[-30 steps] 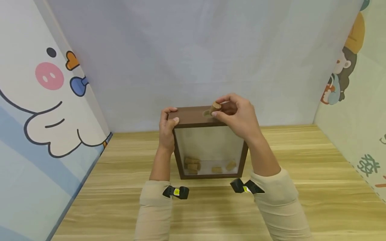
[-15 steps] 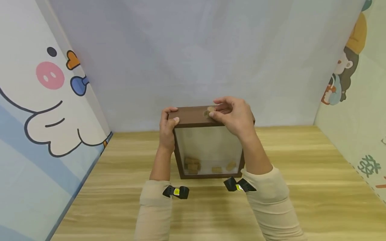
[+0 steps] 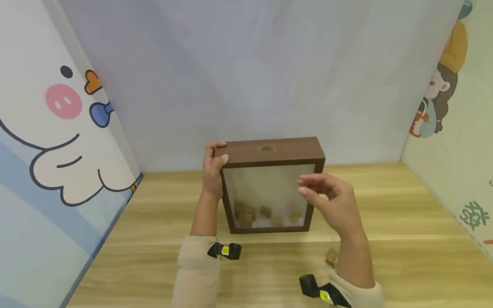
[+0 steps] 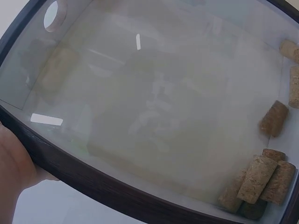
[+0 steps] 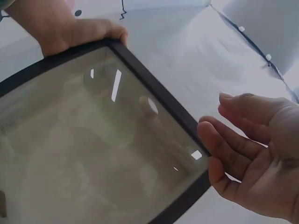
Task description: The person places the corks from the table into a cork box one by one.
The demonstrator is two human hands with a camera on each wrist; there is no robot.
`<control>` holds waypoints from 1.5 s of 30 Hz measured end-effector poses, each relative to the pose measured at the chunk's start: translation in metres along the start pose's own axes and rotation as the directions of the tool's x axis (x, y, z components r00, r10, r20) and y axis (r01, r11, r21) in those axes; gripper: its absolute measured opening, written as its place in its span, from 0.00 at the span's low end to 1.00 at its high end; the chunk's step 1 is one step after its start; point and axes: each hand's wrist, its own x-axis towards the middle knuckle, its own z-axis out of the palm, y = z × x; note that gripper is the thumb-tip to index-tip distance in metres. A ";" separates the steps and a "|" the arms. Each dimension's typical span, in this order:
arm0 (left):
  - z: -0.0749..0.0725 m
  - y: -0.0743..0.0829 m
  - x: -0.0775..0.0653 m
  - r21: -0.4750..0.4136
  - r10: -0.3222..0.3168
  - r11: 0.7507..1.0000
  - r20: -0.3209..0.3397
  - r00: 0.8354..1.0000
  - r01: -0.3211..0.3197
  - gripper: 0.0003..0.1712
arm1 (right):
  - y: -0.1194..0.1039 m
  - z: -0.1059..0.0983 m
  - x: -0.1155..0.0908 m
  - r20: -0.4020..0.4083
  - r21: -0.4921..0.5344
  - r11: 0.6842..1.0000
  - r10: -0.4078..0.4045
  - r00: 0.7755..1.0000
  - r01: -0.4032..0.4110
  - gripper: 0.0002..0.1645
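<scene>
A brown wooden display box (image 3: pixel 296 148) with a glass front stands upright on the table, a round hole (image 3: pixel 267 149) in its top. My left hand (image 3: pixel 212 175) grips its upper left corner, thumb at the front edge. Wine corks (image 3: pixel 245 217) lie along its floor, several heaped at the left and a single cork (image 3: pixel 265 211) farther back near the middle. The left wrist view gives the heap of corks (image 4: pixel 258 178) through the glass. My right hand (image 3: pixel 335 203), empty with loosely bent fingers, is in front of the box's right side. Beside the right sleeve, a loose cork (image 3: pixel 331 256) lies on the table.
The wood-grain table (image 3: pixel 154 256) meets a pale curtain (image 3: pixel 246 64) behind the box. Cartoon-printed panels flank it, the left panel (image 3: pixel 31 141) and the right panel (image 3: pixel 454 171). Dark wrist cameras (image 3: pixel 227 250) are strapped over both sleeves.
The cork pinched by my right hand went through the top hole and now one more cork lies inside. That hand has drawn down toward me; the left hand stays on the box.
</scene>
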 end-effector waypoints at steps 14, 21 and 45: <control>0.001 0.001 -0.001 0.001 0.007 1.000 -0.008 1.000 -0.007 0.20 | 0.026 -0.067 -0.046 0.334 -0.129 0.917 0.399 0.854 -0.378 0.15; 0.002 0.001 0.000 -0.010 0.019 1.000 -0.008 1.000 -0.019 0.21 | 0.045 -0.095 -0.061 0.447 -0.158 0.888 0.455 0.770 -0.432 0.17; -0.002 -0.002 -0.001 -0.002 0.014 1.000 -0.006 1.000 -0.014 0.20 | 0.112 -0.103 -0.093 0.508 -0.338 0.700 0.698 0.504 -0.629 0.21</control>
